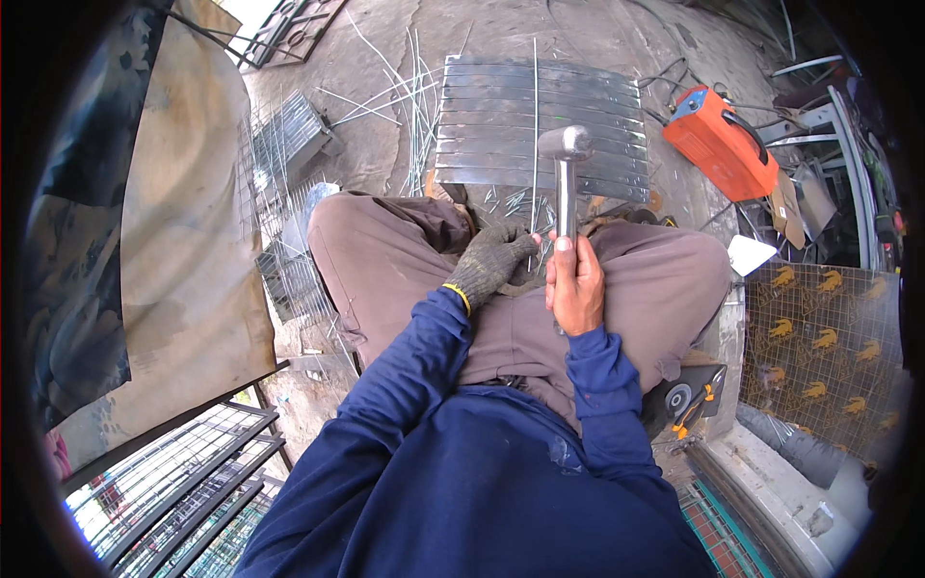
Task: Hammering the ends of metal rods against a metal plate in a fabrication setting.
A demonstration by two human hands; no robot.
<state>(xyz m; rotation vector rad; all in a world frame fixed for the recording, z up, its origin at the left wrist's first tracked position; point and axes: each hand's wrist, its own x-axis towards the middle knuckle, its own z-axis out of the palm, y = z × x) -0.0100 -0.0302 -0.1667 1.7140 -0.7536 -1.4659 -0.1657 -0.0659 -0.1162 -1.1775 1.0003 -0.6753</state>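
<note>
Two hands, both yours. Your right hand (576, 289), bare, is wrapped round the handle of one hammer (567, 193), head up, above your lap. Your left hand (493, 258), in one grey knit glove, is narrowed to a pinch on one thin rod (536, 125), which runs out over one slatted metal panel (482, 120) on the floor (385, 43). Short cut pieces (493, 202) lie scattered by the panel's near edge, too many to count; loose rods (421, 135) sprawl left of it, likewise. Right: one orange machine (723, 144); nearer you, one sheet (805, 358) with about ten gold emblems, small lettering unclear.
</note>
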